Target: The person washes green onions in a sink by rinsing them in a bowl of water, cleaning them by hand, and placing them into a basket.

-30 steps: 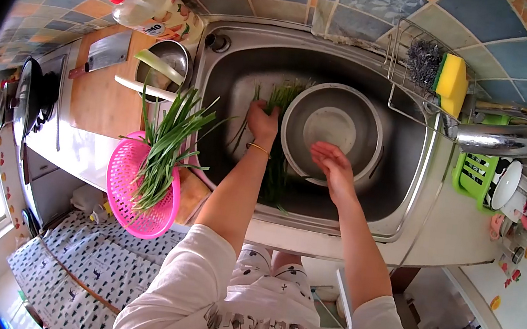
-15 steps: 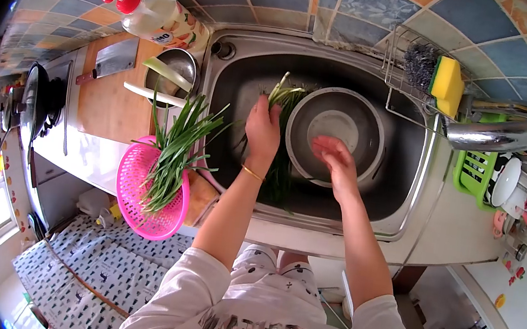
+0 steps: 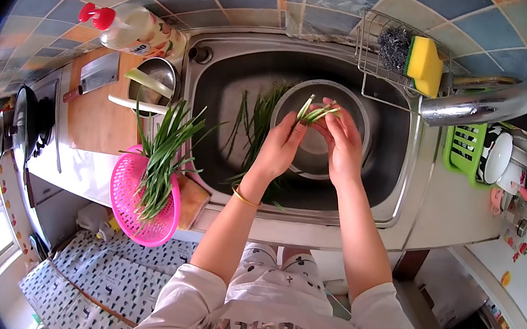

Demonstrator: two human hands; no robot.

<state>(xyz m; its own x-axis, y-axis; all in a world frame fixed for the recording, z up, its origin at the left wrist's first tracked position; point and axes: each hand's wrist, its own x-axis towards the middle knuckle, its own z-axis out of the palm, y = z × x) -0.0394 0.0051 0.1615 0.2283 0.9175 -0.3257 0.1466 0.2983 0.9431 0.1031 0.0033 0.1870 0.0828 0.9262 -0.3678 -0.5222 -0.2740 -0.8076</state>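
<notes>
My left hand (image 3: 281,145) is closed round a small bunch of garlic chives (image 3: 311,113), pale stalk ends pointing up and away from me. My right hand (image 3: 343,150) meets it from the other side, its fingers curled on the stalk ends. Both hands are above a round metal basin (image 3: 368,138) standing in the sink (image 3: 386,201). More long green leaves (image 3: 262,114) lie on the sink floor, left of the basin. Part of the bunch is hidden behind my left hand.
A pink colander (image 3: 126,193) heaped with green leaves sits at the sink's left edge. Behind it are a cutting board (image 3: 94,112), a cleaver (image 3: 101,73), a metal bowl (image 3: 172,76) and a pump bottle (image 3: 137,35). A faucet (image 3: 484,107) and wire rack (image 3: 373,66) flank the right side.
My left hand has moved right with the chives, from beside the basin to over it. My right hand has come up to the stalk ends. The view has shifted slightly.
</notes>
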